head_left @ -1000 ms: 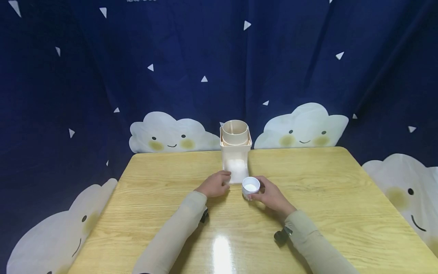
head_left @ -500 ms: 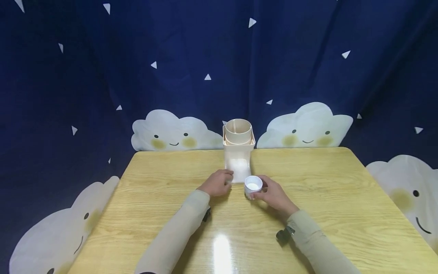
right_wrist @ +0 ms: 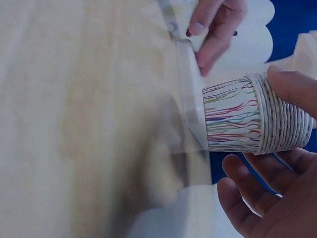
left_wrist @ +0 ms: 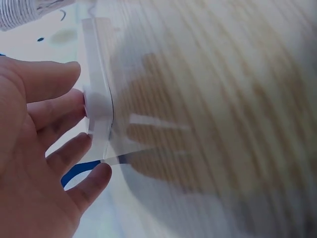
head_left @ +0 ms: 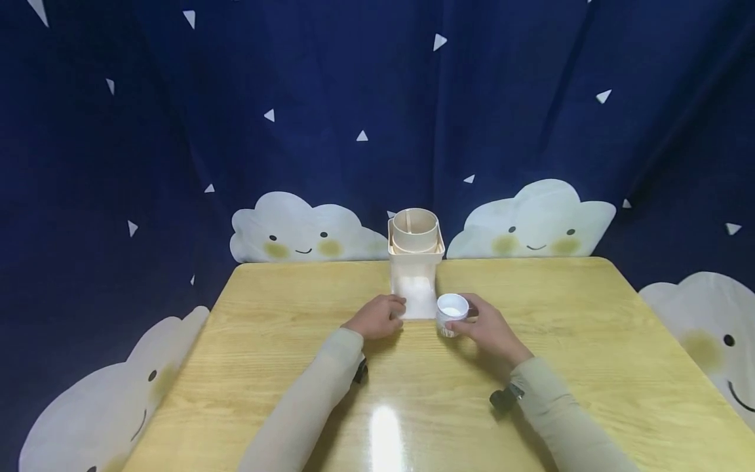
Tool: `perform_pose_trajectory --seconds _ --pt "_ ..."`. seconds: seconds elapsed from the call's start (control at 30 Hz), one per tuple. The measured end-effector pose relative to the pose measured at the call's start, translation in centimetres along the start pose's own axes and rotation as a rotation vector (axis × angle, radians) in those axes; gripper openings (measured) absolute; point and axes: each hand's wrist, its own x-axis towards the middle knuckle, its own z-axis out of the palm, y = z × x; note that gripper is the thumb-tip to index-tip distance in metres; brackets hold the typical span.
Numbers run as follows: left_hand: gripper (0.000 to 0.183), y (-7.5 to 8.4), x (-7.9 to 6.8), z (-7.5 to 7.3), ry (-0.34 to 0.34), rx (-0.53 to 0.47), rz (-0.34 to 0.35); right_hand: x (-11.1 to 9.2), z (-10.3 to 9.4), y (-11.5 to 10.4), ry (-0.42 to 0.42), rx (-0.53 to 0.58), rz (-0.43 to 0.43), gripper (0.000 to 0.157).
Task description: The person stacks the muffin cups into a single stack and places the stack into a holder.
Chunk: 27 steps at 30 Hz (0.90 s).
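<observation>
A stack of paper cups point(head_left: 444, 322), white with thin coloured lines, stands upright in the grip of my right hand point(head_left: 491, 331). In the right wrist view the thumb lies on one side of the stacked cups point(right_wrist: 233, 116) and fingers on the other. Whether the bottom cup touches the table is hard to tell. Just left of the cups rises a cream plastic holder point(head_left: 415, 259) with a round tube on top and a flat foot. My left hand point(head_left: 377, 318) is at the foot's left side; in the left wrist view its fingertips touch the foot's edge point(left_wrist: 98, 84).
The glossy wooden table point(head_left: 283, 308) fills the lower view, with a bright reflection near its front. Behind it hangs a dark blue curtain point(head_left: 330, 78) with white triangles and smiling clouds. A small black wrist device point(head_left: 503, 398) hangs below the right sleeve.
My right hand has moved the cup stack slightly to the right and away from me, off the foot's front corner. The left hand stays by the foot. The whole head view has shifted a little.
</observation>
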Motion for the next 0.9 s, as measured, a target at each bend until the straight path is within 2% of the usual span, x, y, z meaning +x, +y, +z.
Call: perform_pose_trajectory --seconds 0.13,0.33,0.73,0.9 --pt "0.015 0.1 -0.3 0.2 -0.005 -0.021 0.003 0.3 -1.3 -0.1 0.013 -0.021 0.006 0.065" --pt "0.013 -0.1 -0.4 0.5 0.006 0.001 0.015 1.5 -3.7 -0.3 0.029 -0.097 0.03 0.07" --pt "0.013 0.1 -0.3 0.2 0.013 0.027 0.008 2.6 -7.5 -2.4 0.059 -0.151 -0.021 0.072" --pt "0.023 0.2 -0.3 0.1 0.008 0.037 0.02 3.2 -8.2 -3.5 0.058 -0.18 -0.045 0.073"
